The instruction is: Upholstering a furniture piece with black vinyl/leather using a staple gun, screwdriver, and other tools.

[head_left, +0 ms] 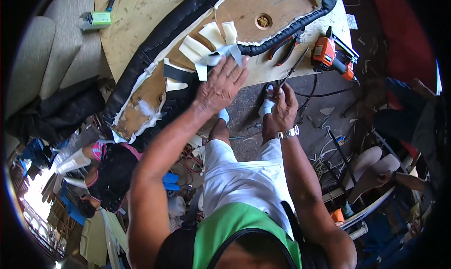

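A curved upholstered panel (164,29) lies on the wooden table, its black padded edge wrapped around a bare wooden board. At its inner edge, pale foam flaps (192,49) and a grey fabric flap (234,53) stick up. My left hand (221,86) is open, fingers stretched out over the grey flap and touching it. In my right hand (285,110), closed fingers grip a thin dark pointed tool (299,64) that slants up toward the table edge; its exact kind is unclear. Pliers (284,53) with red-and-black handles lie just beyond it.
An orange nail or staple gun (326,55) with a hose (329,95) rests at the table's right corner. A green-and-white box (99,19) sits far left on the wooden table (129,6). Another person (115,175) is at lower left; someone's hand (386,177) shows at right. Cords (324,163) litter the floor.
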`<state>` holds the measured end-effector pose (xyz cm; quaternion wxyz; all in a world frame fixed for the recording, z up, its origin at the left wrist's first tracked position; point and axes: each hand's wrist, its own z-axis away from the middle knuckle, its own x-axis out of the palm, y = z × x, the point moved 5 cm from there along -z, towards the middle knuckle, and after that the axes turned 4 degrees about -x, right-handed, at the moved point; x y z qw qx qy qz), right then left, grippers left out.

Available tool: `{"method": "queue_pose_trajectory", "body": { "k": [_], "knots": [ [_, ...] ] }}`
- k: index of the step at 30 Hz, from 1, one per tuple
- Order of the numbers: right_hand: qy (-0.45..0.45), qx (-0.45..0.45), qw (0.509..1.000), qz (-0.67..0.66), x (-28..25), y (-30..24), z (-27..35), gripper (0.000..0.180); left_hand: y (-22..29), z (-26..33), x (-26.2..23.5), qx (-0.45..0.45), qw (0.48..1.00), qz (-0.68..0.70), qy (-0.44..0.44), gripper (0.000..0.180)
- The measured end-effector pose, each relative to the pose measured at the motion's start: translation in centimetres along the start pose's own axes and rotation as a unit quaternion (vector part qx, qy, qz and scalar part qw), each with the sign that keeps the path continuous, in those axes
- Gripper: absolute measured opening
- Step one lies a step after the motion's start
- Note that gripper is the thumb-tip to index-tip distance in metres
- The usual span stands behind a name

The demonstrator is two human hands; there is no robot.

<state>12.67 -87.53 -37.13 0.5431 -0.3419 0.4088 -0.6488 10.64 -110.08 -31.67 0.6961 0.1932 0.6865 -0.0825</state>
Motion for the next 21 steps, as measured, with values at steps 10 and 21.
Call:
{"method": "queue_pose_trajectory", "body": {
  "k": [10, 21],
  "knots": [
    [-0.102, -0.107, 0.984, 0.095, 1.3, -4.5, 3.6, 0.066, -13.8, 7.1, -10.9, -0.183, 0.972, -0.01, 0.144, 0.056],
    [-0.158, -0.09, 0.967, 0.177, 1.0, -4.5, 20.6, 0.053, -11.2, 34.2, -3.1, -0.214, 0.955, 0.178, -0.106, 0.042]
  ]
}}
